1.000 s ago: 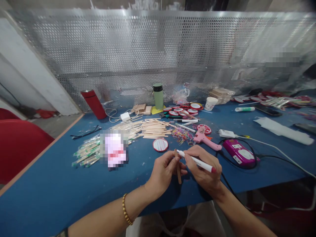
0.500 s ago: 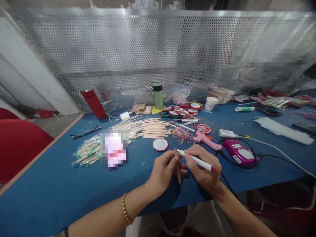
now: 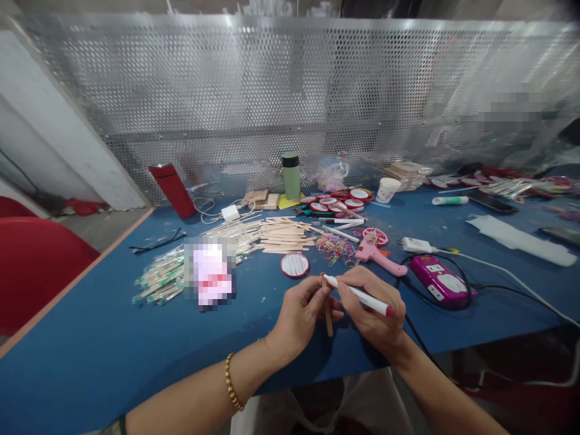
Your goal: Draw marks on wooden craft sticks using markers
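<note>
Between the thumb and fingers of my left hand (image 3: pixel 301 311) is a wooden craft stick (image 3: pixel 328 317), its lower end pointing down toward me. My right hand (image 3: pixel 378 311) grips a white marker (image 3: pixel 369 300) with a red end. The marker's tip meets the upper end of the stick, where a small dark reddish spot shows. Just beyond my hands lies a round red-rimmed disc (image 3: pixel 294 264). Behind it sits a pile of loose craft sticks (image 3: pixel 283 235), with colourful rubber bands (image 3: pixel 335 248) to the right.
A pink glue gun (image 3: pixel 380 260) and a purple power strip (image 3: pixel 439 281) with cables lie to the right. Bagged sticks (image 3: pixel 158 278) are at left. A red bottle (image 3: pixel 173 190), a green tumbler (image 3: pixel 290 176) and a paper cup (image 3: pixel 388 190) stand along the perforated metal screen (image 3: pixel 254 90).
The marker's tip has shifted very slightly against the end of the stick. Both hands otherwise keep their grip and position.
</note>
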{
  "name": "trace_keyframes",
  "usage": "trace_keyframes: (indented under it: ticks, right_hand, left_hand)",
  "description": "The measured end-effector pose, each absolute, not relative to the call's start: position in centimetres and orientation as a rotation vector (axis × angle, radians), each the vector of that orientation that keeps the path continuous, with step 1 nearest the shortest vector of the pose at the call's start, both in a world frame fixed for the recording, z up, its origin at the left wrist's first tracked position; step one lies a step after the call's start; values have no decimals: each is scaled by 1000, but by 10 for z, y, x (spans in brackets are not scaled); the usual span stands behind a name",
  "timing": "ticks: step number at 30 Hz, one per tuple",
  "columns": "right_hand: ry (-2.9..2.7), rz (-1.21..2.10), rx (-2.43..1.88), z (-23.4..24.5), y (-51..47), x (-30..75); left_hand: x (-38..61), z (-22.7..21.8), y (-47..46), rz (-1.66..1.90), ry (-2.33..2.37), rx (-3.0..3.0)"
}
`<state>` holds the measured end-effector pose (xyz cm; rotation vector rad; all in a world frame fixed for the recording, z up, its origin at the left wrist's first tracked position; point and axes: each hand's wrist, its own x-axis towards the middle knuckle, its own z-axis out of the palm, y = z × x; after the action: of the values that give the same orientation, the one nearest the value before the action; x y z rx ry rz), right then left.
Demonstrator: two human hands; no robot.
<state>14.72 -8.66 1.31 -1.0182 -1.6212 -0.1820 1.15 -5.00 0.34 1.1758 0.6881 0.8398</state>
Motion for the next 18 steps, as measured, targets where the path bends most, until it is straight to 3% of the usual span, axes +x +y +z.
trace_keyframes:
  ticks: [18]
  right_hand:
    - [-1625,-180,-998,14,-87,148]
  left_hand:
    - [11,0,-49,827,673,1133]
